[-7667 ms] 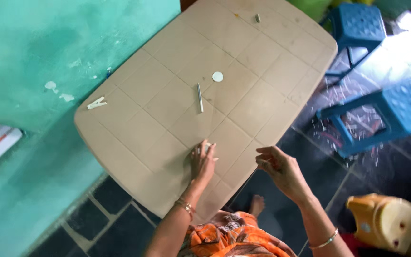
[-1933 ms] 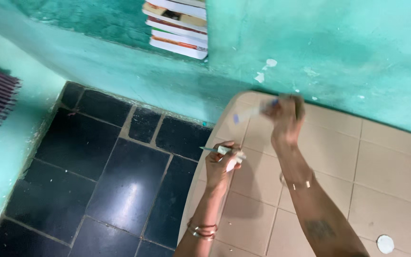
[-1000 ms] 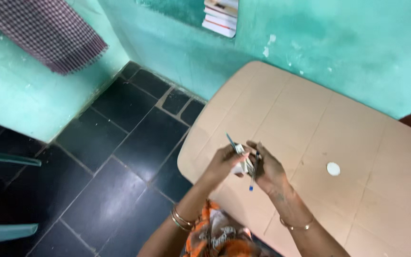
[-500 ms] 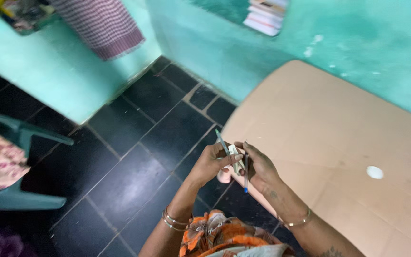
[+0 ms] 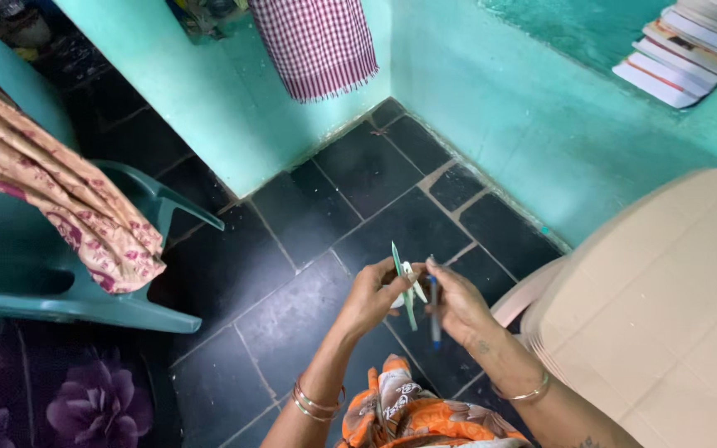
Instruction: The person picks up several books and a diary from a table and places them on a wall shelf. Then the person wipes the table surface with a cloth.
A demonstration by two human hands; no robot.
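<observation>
Left hand (image 5: 373,292) grip grasps a green pen (image 5: 402,282); right hand (image 5: 456,303) grip grasps a blue pen (image 5: 434,311), just right of it, left of the worktop (image 5: 665,315).

We see a beige plastic table (image 5: 665,323) with moulded squares at the right, a green plastic chair (image 5: 85,303) draped with a patterned pink cloth (image 5: 68,207) at the left, a checked maroon cloth (image 5: 317,46) hanging above, and stacked books (image 5: 690,50) in a wall niche.
</observation>
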